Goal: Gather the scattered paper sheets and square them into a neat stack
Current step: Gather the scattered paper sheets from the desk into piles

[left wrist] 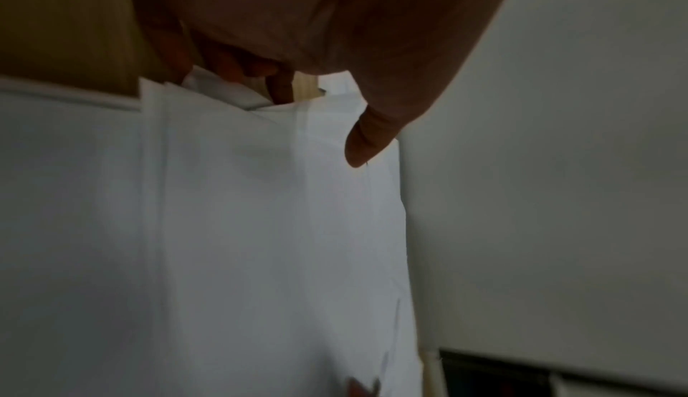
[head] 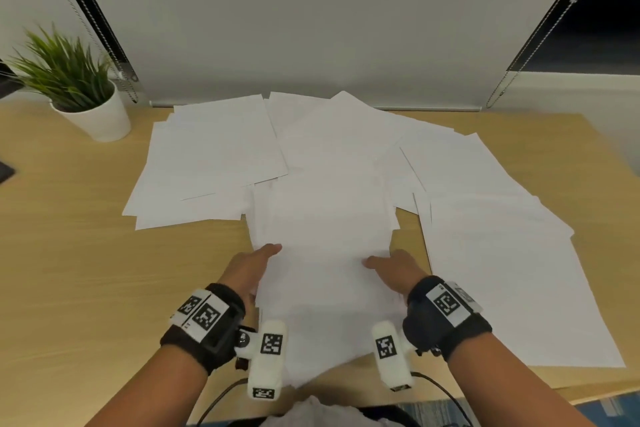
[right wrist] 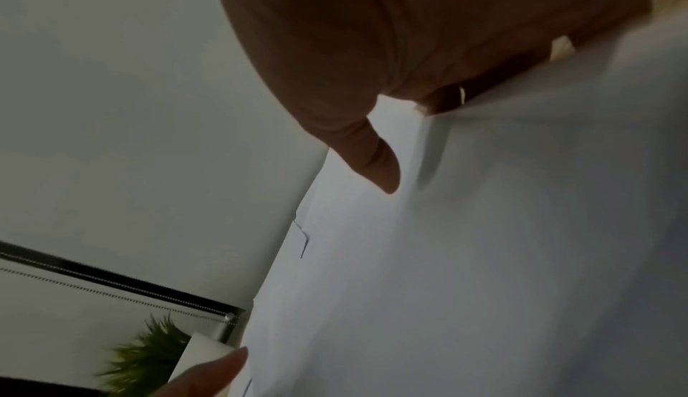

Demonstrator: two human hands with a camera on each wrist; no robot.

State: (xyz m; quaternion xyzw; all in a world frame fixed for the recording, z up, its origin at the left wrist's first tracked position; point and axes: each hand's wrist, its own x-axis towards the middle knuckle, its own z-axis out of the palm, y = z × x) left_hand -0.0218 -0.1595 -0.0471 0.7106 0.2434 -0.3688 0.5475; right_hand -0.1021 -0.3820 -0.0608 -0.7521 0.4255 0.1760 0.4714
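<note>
We see overlapping paper sheets point(head: 221, 149) spread across the desk point(head: 69, 270), a held bunch of sheets point(head: 325, 218) at the middle between our left hand point(head: 251, 267) and right hand point(head: 394, 270), and a potted plant point(head: 79, 87) at far left.

A light wooden desk point(head: 76, 253) ran across the view; at its far left corner stood a green spiky plant point(head: 60, 68) in a white pot point(head: 100, 120); behind it rose a pale wall panel point(head: 311, 17); dark window-frame bars point(head: 93, 10) leaned at either side, each with a beaded blind chain point(head: 540, 42) hanging beside it.
</note>
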